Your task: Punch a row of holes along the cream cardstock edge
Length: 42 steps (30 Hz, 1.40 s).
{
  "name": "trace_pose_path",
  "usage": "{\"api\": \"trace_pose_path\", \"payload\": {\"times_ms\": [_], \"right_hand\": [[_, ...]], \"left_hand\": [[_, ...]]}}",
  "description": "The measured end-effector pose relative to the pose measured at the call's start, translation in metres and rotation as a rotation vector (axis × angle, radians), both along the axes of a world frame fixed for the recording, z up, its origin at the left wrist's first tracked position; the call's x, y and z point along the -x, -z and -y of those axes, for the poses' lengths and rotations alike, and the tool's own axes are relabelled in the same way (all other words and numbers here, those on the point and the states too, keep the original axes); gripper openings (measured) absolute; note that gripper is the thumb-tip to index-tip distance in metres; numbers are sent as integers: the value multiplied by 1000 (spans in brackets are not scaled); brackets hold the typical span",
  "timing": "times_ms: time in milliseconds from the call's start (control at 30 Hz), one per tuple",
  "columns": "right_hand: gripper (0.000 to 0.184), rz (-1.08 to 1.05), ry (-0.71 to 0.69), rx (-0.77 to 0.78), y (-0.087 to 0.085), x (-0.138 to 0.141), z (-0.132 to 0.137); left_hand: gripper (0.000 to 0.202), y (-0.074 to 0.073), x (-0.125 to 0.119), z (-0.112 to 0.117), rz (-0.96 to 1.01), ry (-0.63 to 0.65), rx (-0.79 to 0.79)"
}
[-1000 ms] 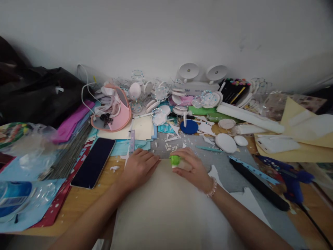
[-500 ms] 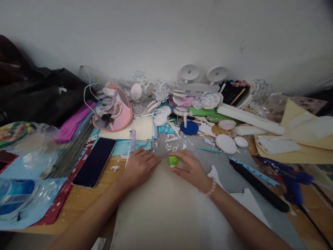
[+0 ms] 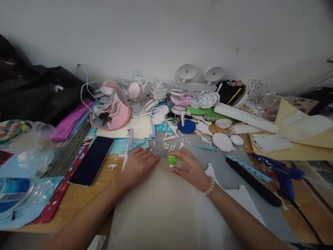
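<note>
A pale, translucent sheet (image 3: 156,208) lies in front of me, its far edge between my hands. My left hand (image 3: 139,166) rests on the sheet's far left corner, with the fingers together and curled over the edge. My right hand (image 3: 191,170) holds a small green craft punch (image 3: 172,160) with a white lower part, pinched between thumb and fingers at the far edge of the sheet. Just beyond it, tiny white cut-out bits (image 3: 170,146) are scattered over the grey mat (image 3: 200,142).
A phone (image 3: 92,161) and a pink visor (image 3: 122,114) lie on the left. To the right are a black-handled tool (image 3: 255,182), a blue glue gun (image 3: 286,177) and white discs (image 3: 222,142). Beaded white rounds (image 3: 160,92) and a marker box (image 3: 229,92) line the wall.
The view has shifted slightly, so the desk items sit a little further left. Both hands keep nearly the same pose, the right one still on the green craft punch.
</note>
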State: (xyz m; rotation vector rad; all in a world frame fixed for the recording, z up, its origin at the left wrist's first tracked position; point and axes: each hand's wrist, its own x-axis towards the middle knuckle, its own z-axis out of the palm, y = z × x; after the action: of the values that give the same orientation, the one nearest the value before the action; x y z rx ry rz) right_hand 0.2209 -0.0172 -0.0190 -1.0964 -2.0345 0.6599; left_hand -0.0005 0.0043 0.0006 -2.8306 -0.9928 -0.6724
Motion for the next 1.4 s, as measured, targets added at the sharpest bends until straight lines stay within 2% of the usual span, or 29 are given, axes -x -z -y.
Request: {"api": "trace_pose_path", "payload": {"times_ms": [233,600,1100,1400], "right_hand": [[33,-24,28,37,0,0,2],[33,-31,-1,74,-1,3,1],[34,-29,-26,115,1,1,0],[34,-105,44,203,4,-2,3]], "left_hand": [[19,-1,0,0,23,13,-26],[22,-4,2,1,8,-4,-20],[20,-1,2,1,-1,-7,-12],[21,-2,2,2,14,-7,12]]}}
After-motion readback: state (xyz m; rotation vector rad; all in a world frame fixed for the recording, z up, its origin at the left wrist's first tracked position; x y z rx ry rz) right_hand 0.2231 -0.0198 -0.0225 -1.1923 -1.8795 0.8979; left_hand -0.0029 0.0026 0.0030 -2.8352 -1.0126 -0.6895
